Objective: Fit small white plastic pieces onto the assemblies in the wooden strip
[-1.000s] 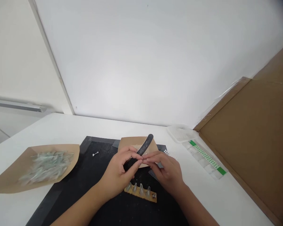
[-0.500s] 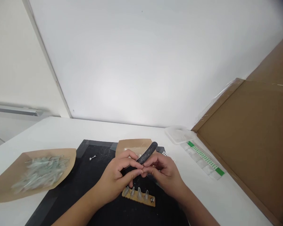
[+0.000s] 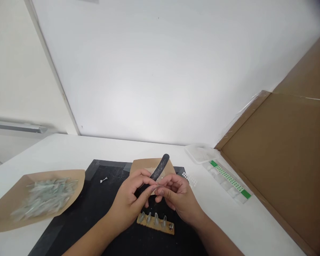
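Observation:
My left hand (image 3: 130, 193) is closed, with a curved black nail file (image 3: 160, 169) running behind its fingers and sticking up to the right. White dust marks the file's dark face. Thumb and index finger of my right hand (image 3: 177, 195) are pinched together, meeting the left fingertips. Between them is something small and thin, mostly hidden. Just below the hands, a tan strip (image 3: 154, 227) holds several clear nail tips (image 3: 156, 218) upright, with a small metal piece (image 3: 171, 226) at its right end. All this is over a black mat (image 3: 101, 206).
At left, a brown paper tray (image 3: 5, 209) holds a pile of clear nail tips (image 3: 48, 195). A small metal stand (image 3: 104, 180) lies on the mat. Behind the hands is another paper tray (image 3: 138, 164). White dots (image 3: 190, 179), a green-labelled clear case (image 3: 229, 181) and cardboard (image 3: 277, 153) are at right.
Both hands have shifted slightly left and up, still together. The nail file has swung to a steeper angle, its tip further left and higher. The white dots now show more.

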`<control>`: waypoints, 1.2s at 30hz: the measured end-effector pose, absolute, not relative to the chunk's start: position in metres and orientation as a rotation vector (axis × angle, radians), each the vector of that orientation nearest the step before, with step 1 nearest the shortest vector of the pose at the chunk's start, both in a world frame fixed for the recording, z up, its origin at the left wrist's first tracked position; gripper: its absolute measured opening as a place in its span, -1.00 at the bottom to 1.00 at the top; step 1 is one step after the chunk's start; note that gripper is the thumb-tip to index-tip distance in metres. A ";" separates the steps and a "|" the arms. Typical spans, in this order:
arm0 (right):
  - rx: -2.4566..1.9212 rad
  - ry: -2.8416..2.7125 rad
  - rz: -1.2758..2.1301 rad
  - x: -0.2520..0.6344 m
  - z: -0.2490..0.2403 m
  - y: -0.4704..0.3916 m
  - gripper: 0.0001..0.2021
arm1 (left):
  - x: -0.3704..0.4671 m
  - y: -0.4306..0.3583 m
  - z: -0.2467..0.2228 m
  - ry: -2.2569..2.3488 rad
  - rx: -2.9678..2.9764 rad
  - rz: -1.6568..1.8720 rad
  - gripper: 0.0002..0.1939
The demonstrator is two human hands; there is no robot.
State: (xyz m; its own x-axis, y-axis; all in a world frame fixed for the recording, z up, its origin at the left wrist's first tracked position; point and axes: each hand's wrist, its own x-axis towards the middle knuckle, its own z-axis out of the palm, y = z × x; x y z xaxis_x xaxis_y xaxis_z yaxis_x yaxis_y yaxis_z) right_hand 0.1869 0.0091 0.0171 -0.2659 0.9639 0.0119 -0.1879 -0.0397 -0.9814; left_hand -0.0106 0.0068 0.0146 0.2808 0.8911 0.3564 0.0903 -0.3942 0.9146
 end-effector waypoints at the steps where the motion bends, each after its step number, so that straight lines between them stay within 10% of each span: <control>1: -0.944 -1.253 1.482 0.186 0.017 0.009 -0.73 | -0.011 0.007 0.015 0.912 1.744 1.210 -0.79; 13: -0.949 -1.476 0.981 0.195 0.032 0.002 -0.82 | -0.020 0.011 0.007 1.280 2.410 1.292 -0.40; 36: -1.061 -1.709 0.673 0.199 0.026 0.006 -0.93 | -0.009 0.003 0.016 1.262 2.319 1.322 -0.82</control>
State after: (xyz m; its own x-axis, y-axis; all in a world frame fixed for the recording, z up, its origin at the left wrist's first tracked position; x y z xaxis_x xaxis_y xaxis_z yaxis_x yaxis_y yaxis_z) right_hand 0.1991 0.0057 0.0263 -0.1422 0.8842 0.4450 0.3435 0.4657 -0.8155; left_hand -0.0085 0.0028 0.0161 0.2407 0.7495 0.6167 0.5818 -0.6200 0.5265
